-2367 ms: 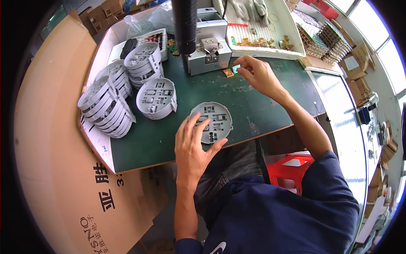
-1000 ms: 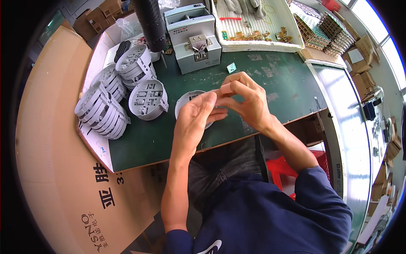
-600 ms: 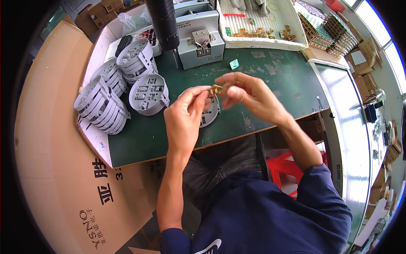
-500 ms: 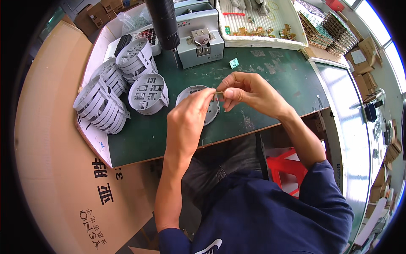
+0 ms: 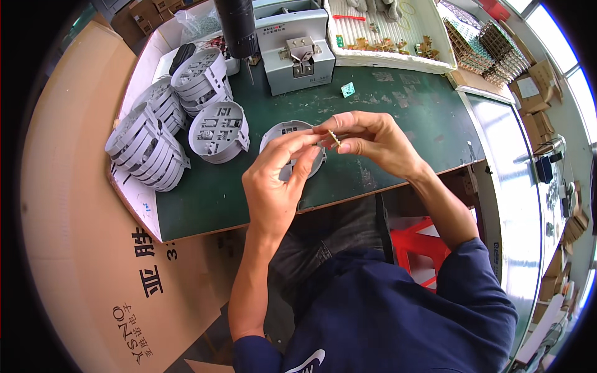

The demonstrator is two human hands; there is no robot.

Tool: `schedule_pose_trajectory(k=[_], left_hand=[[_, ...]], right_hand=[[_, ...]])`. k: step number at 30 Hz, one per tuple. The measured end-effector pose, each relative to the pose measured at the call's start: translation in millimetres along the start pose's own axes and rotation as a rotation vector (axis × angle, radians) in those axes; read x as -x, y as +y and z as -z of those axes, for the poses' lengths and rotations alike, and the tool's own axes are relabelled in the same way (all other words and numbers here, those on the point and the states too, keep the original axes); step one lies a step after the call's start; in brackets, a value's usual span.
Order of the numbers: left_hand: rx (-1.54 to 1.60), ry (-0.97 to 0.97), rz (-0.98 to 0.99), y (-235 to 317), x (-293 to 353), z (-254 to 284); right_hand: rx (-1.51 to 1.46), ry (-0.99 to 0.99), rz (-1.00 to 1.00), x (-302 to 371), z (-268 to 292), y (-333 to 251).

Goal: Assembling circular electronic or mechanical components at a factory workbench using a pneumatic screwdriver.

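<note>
A small yellowish board [image 5: 334,138], seen nearly edge-on, is pinched between the thumb and fingers of my right hand [image 5: 385,148]. Close on its left is my left hand [image 5: 272,185], thumb and index finger apart; its fingertips reach toward the board, and I cannot tell whether they touch it. Below both hands a round grey plastic housing [image 5: 270,138] lies on the green bench, partly hidden by my fingers. Beyond them lies a small green circuit board [image 5: 347,90].
More round grey housings [image 5: 217,132] stand at the left, several in stacks [image 5: 146,149]. A dark electric screwdriver [image 5: 237,28] hangs over the bench beside a grey screw feeder [image 5: 300,65]. A white foam tray [image 5: 392,63] with small brass-coloured parts sits at the back.
The left hand's thumb and index finger have parted and drawn back from the small board. The right hand keeps hold of it, and the board is now tilted differently.
</note>
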State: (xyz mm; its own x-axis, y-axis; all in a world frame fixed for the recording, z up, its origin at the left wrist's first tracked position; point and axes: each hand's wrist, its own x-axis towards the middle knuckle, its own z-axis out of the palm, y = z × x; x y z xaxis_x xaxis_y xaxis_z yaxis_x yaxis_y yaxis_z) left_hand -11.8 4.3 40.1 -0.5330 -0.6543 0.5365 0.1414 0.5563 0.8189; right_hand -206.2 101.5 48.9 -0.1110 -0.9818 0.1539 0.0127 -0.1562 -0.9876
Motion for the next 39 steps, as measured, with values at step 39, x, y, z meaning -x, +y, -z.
schedule_pose_trajectory(k=[39], left_hand=[[-0.508, -0.041, 0.026, -43, 20, 2]], right_hand=[[1.133, 0.071, 0.330, -58, -28, 34]])
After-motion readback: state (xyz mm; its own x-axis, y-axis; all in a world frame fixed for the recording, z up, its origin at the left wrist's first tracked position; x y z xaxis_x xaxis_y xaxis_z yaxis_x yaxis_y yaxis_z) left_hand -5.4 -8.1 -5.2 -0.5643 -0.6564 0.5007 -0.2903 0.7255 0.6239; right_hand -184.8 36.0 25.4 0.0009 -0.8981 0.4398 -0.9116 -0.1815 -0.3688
